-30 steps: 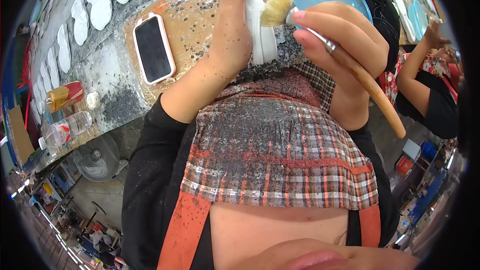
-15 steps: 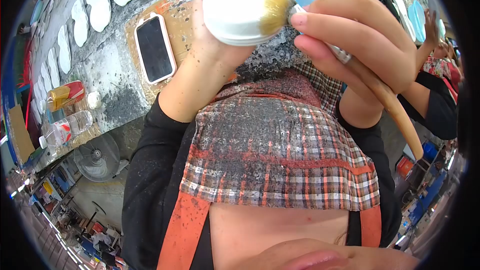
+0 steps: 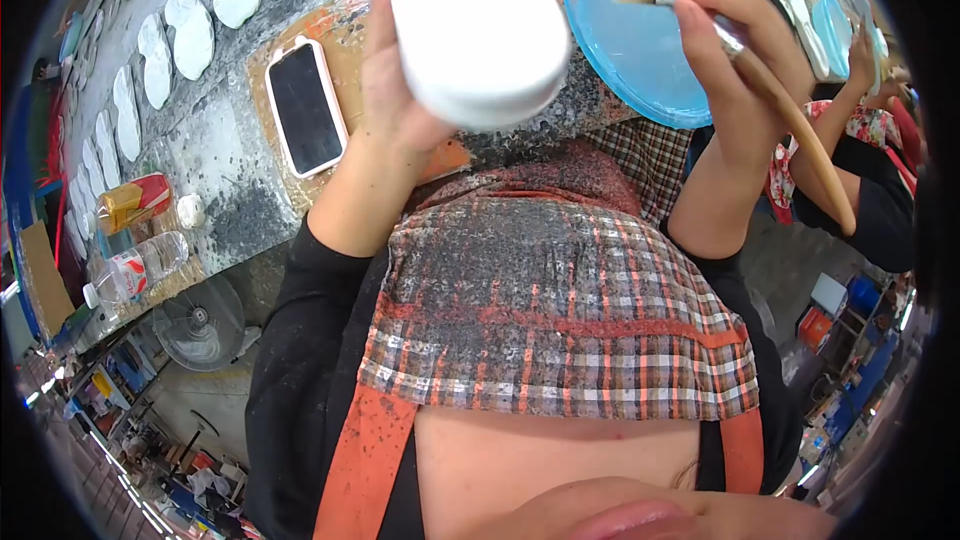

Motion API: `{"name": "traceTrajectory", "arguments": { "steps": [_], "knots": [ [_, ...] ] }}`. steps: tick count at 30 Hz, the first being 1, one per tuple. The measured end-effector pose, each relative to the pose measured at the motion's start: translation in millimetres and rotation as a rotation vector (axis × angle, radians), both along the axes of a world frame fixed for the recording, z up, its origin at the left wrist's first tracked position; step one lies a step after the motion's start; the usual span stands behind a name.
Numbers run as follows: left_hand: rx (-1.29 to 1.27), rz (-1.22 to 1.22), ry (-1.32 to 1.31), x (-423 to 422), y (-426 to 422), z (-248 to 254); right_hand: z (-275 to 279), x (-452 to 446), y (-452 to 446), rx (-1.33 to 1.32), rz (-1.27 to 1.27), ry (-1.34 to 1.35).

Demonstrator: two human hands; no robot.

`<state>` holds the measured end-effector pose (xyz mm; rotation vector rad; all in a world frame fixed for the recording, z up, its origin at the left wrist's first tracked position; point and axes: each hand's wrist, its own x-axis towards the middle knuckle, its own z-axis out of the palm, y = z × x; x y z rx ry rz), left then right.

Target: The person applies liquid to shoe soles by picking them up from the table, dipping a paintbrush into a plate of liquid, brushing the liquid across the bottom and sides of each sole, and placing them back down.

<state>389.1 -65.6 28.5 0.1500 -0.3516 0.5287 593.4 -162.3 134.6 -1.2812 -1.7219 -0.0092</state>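
Observation:
My left hand [image 3: 395, 80] holds up a smooth white moulded piece [image 3: 485, 40] with a rounded end, palm and fingers behind and beside it. The piece is overexposed, so its surface detail is lost. My right hand [image 3: 745, 40] grips a brush [image 3: 790, 110] with pale bristles, a metal collar and a long wooden handle. Its bristles are over the round blue basin [image 3: 640, 80], apart from the white piece. Whether they touch what is in the basin I cannot tell.
A phone [image 3: 305, 110] lies on brown board on the stained table [image 3: 225, 170]. Beyond it are rows of white pieces [image 3: 190, 30]. Two bottles, one clear [image 3: 140, 265], lie near the table's left edge. A fan [image 3: 200, 325] stands below. At right is a co-worker's arm [image 3: 835, 140].
My right hand has carried the brush from the white piece's side up and right to over the blue basin. The left hand has lowered and tilted the piece slightly, showing more of it.

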Motion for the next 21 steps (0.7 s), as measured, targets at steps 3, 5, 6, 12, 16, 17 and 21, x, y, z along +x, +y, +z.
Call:
{"name": "traceTrajectory", "arguments": {
  "steps": [3, 5, 6, 12, 16, 17, 21],
  "knots": [
    [0.021, 0.417, 0.446, -18, -10, -8, -37, 16, -18, -0.249, -0.184, 0.450],
    [0.172, 0.421, 0.635, -31, -10, -14, -48, 20, -28, -0.309, -0.258, 0.626],
    [0.168, 0.419, 0.637, -32, -10, -16, -52, 22, -29, -0.313, -0.260, 0.627],
    [-0.240, 0.023, 0.064, -27, 14, 2, -50, 20, -29, -0.579, -0.432, 0.177],
    [0.122, 0.176, 0.359, -27, 1, -2, -39, 12, -29, -0.460, -0.188, 0.611],
    [0.103, 0.203, 0.461, -23, -5, 6, -30, 6, -24, -0.376, -0.058, 0.597],
    [0.207, 0.158, 0.527, -14, -25, 16, 9, 9, 2, -0.026, 0.330, -0.022]
  ]
}}
